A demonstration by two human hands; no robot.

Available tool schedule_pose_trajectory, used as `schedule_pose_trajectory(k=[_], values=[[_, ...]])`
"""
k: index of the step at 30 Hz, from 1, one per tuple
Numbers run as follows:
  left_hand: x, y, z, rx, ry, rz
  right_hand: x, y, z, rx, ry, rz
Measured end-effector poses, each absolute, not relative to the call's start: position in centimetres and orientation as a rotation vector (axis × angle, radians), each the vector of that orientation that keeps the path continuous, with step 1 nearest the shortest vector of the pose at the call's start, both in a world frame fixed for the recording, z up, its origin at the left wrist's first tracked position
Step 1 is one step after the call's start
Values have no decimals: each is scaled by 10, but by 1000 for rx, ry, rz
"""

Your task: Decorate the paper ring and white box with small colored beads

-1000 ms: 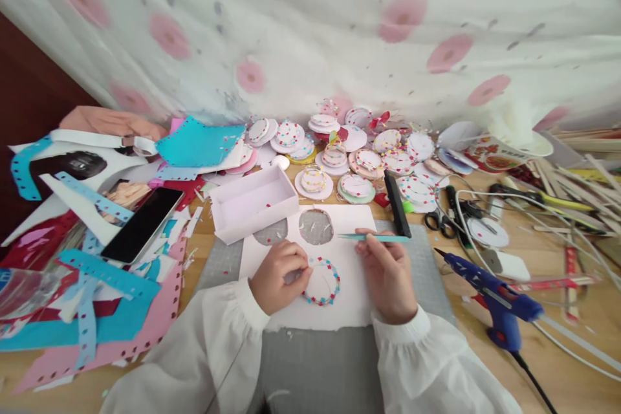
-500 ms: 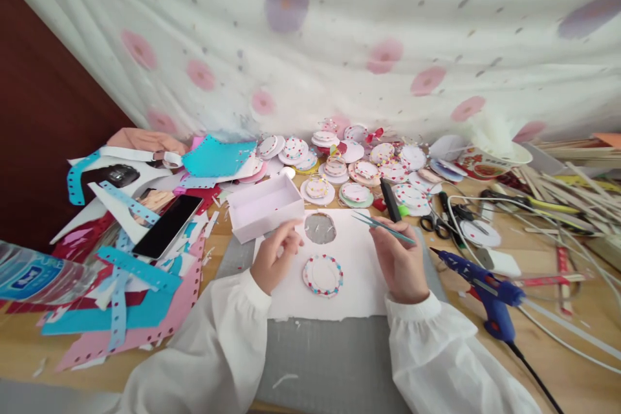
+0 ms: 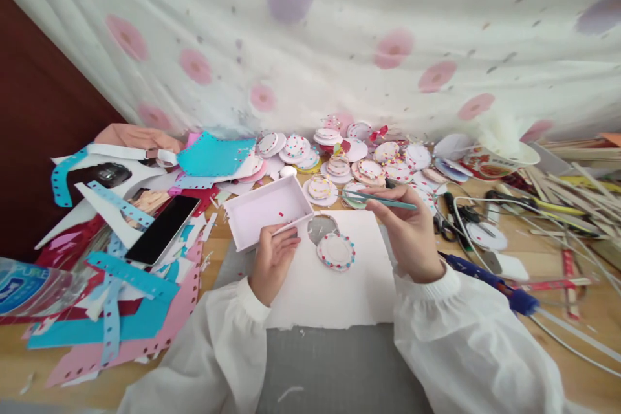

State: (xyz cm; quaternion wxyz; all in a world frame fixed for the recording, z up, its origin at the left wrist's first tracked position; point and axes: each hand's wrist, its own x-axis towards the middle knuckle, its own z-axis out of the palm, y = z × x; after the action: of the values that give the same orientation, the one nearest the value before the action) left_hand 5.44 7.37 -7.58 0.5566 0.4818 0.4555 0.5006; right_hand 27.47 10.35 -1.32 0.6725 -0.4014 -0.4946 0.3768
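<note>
Left hand (image 3: 274, 260) had moved onto the white box (image 3: 264, 208), left of centre, gripping its near edge. Right hand (image 3: 411, 231), since raised, pinched tweezers (image 3: 381, 198) right of centre. Hands apart; beaded ring (image 3: 338, 266) lay on white paper (image 3: 334, 304), just below frame centre.

Single head-worn view, facing forward, down at hands (image 3: 273, 264).

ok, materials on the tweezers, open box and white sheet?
Tweezers: probably metal with a teal coating, going by the thin arms and even colour; plastic possible.
Open box: likely pale, matte card, given its thin, flat walls.
White sheet: looks like matte paper or thin card; the near edge is ragged and there's a cut-out. Thickness unclear.
</note>
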Motion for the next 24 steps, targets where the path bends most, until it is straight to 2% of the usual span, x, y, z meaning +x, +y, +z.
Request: schedule_pose_trajectory(k=[5,9,12,16,20,24], values=[[55,72,-81,1175,1083,1171,266,101,-21,-1078,-1067,952],[56,72,-84,1215,1082,1173,270,88,-38,-1217,-635,1267],[57,71,-85,1261,1098,1159,266,72,-43,-1156,-414,1503],[57,70,-86,1352,1129,1121,252,53,-41,-1063,-321,1653],[56,71,-90,1425,1151,1112,255,50,-36,-1108,-305,1600],[56,72,-92,1479,1165,1107,281,64,-13,-1133,-370,1319]])
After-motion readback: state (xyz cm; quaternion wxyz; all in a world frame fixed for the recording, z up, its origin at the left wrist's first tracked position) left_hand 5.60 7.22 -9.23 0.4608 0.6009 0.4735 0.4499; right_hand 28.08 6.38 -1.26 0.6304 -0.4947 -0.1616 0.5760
